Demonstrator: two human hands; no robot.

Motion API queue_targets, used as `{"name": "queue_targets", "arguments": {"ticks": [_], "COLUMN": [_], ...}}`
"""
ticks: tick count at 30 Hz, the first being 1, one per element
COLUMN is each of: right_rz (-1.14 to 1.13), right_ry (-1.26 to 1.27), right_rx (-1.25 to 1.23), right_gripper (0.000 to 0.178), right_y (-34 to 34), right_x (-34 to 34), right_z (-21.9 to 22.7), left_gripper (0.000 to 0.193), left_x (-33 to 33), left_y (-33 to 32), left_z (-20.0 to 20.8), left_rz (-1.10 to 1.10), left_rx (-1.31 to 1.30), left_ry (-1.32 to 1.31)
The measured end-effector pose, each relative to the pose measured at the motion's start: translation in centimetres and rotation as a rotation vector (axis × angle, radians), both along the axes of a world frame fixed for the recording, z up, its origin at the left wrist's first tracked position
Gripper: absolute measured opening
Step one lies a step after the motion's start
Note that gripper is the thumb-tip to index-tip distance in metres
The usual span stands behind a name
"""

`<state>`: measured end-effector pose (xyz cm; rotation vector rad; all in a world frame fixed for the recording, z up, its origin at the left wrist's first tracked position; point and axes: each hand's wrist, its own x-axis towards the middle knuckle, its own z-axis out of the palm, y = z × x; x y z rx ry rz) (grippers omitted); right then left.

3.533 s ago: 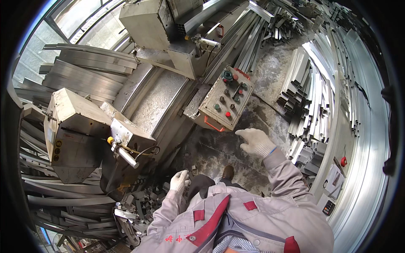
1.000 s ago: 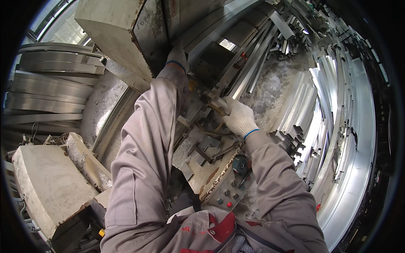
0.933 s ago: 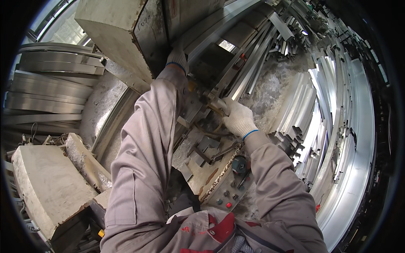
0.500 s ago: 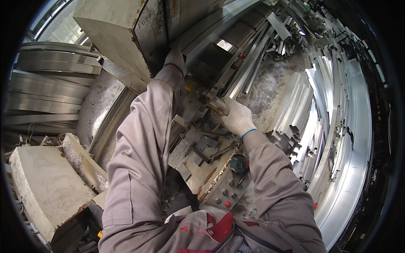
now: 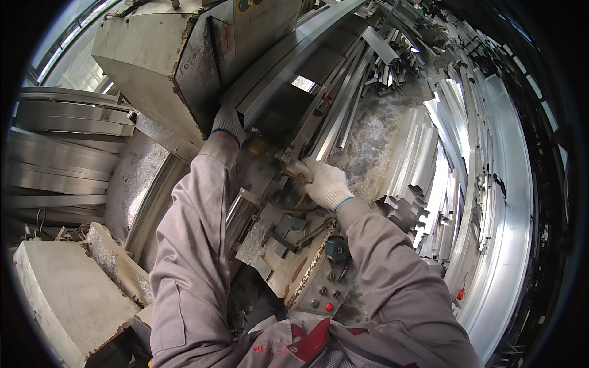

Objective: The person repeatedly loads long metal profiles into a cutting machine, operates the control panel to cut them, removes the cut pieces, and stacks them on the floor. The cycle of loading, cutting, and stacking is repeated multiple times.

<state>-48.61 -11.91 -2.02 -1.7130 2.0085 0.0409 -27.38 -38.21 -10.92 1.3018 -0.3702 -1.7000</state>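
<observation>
Housing [image 5: 144, 64] upper left; metal profile [image 5: 287, 64] runs alongside it. Hands gloved: left hand [image 5: 229, 125] at profile's near end, grip hidden, can't tell; right hand [image 5: 327, 184] curled on fitting [image 5: 297, 169], right of left hand.

We can make out dark handwritten figures [image 5: 188, 65] on the side of the machine [image 5: 144, 58], round symbols on its yellow sticker [image 5: 250, 7], and red lettering [image 5: 258, 349] on the jacket [image 5: 274, 336].
</observation>
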Motion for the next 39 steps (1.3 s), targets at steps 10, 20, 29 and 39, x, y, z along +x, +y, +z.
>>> {"name": "queue_targets", "arguments": {"ticks": [10, 20, 29, 39], "right_rz": [0.016, -0.007, 0.523, 1.177], "right_ry": [-0.008, -0.045, 0.03, 0.198], "right_rx": [-0.094, -0.174, -0.796, -0.616], "right_gripper": [0.062, 0.101, 0.115, 0.122], "right_y": [0.6, 1.4, 0.2, -1.6], "right_x": [-0.1, 0.2, 8.3, 21.8], "right_z": [-0.4, 0.6, 1.6, 5.5], "left_gripper": [0.079, 0.09, 0.083, 0.064], "left_x": [8.3, 19.8, 27.3, 33.0], "left_y": [12.3, 26.3, 37.9, 47.5], "left_z": [4.8, 5.2, 5.6, 7.2], "left_rz": [-0.029, 0.118, 0.188, 0.305], "left_rx": [0.053, 0.09, 0.075, 0.037], "left_ry": [0.197, 0.042, 0.046, 0.064]}}
